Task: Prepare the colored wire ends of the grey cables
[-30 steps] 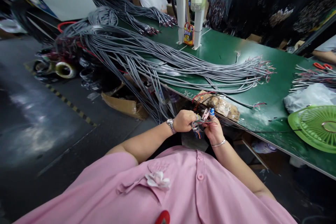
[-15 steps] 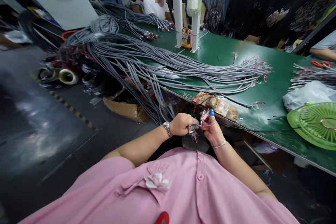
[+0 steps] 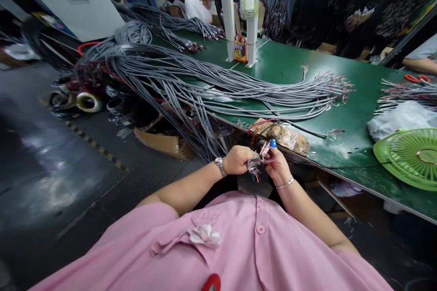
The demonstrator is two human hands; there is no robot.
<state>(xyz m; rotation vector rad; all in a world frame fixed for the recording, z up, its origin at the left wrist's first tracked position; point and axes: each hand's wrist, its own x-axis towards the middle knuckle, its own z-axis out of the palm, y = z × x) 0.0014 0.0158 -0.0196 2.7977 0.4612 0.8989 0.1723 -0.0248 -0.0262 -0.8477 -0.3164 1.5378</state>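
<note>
My left hand [image 3: 236, 160], with a watch at its wrist, is closed round a bundle of cable ends [image 3: 253, 163] whose thin coloured wires hang down. Close on its right, my right hand [image 3: 277, 167] has a blue cover on the thumb and pinches thin reddish wires [image 3: 269, 161]. A small pinkish-white piece [image 3: 265, 148] stands up by that thumb; what it is stays unclear. Both hands are in front of the table edge, just below a tape-wrapped block [image 3: 290, 138].
Long grey cables [image 3: 218, 77] lie across the green table [image 3: 287, 57] and hang over its front edge. A green fan [image 3: 409, 157] and a plastic bag [image 3: 403, 120] are at the right. A person [image 3: 198, 4] sits beyond white posts [image 3: 251, 32]; another's forearm shows at far right.
The view has shifted slightly. Both hands keep their hold on the wires, and my right thumb sits slightly nearer the bundle.
</note>
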